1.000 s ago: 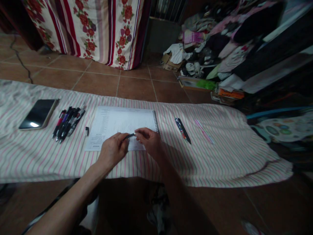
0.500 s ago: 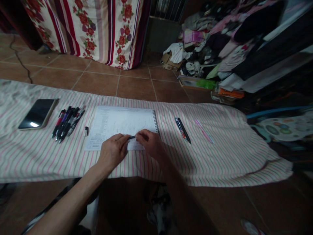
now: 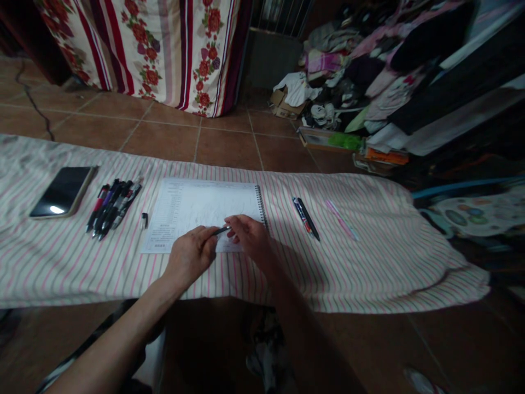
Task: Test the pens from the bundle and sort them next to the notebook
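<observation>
Over the near edge of a spiral notebook (image 3: 205,205), my left hand (image 3: 192,253) is closed round a dark pen (image 3: 222,230). The pen's free end points right. My right hand (image 3: 251,236) pinches that end with its fingertips. The notebook lies open on a pink-and-green striped cloth (image 3: 369,257). A small pen cap (image 3: 143,220) rests just left of the notebook.
A bundle of several pens (image 3: 112,208) and a dark phone (image 3: 63,191) lie at the left. Two pens (image 3: 307,219) and a pink pen (image 3: 342,220) lie to the right. Beyond the cloth are tiled floor, a floral bedsheet (image 3: 164,49) and piled clothes (image 3: 369,71).
The hands stay together over the notebook; the visible stretch of pen between them shrank, then lengthened a little again, and the right fingers shifted slightly.
</observation>
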Available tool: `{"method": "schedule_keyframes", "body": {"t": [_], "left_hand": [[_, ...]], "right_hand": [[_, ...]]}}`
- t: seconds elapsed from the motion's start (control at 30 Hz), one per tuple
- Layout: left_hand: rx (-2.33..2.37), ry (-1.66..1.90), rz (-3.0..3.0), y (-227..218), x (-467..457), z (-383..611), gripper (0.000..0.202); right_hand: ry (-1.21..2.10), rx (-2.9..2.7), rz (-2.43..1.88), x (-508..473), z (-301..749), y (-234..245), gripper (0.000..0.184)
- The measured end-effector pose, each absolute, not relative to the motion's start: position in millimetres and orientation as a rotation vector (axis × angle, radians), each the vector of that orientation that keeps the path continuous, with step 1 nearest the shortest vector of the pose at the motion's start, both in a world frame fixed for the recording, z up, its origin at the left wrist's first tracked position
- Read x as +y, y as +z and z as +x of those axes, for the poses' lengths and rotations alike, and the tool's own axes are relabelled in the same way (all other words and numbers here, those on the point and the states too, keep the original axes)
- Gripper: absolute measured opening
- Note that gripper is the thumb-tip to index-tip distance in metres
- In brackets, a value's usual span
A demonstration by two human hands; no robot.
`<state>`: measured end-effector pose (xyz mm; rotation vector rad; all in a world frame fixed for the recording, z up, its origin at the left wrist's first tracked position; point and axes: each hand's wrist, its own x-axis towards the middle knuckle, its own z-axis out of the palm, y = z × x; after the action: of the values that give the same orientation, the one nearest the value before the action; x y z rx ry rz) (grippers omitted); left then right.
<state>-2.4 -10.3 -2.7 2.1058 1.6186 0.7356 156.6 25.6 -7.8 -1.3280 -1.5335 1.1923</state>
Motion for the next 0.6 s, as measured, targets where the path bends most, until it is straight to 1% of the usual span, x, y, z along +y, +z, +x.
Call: {"method": "schedule_keyframes", "body": {"t": [0.13,0.23,0.6], "left_hand": [[1.637,0.823,1.891,-9,-8,-4,0.028],[1.636,0.858,1.817,-14,-7,-5,0.029],[1.625,0.802,1.957,-8,-8,-5,0.025]], "right_hand": [[1.249,-1.444,-1.256,27,157,-11,0.025],[1.222,-1.472,-1.227,27,158,-10,0.023],[1.144,-1.575,-1.232,26,160,-8,0.012]]}}
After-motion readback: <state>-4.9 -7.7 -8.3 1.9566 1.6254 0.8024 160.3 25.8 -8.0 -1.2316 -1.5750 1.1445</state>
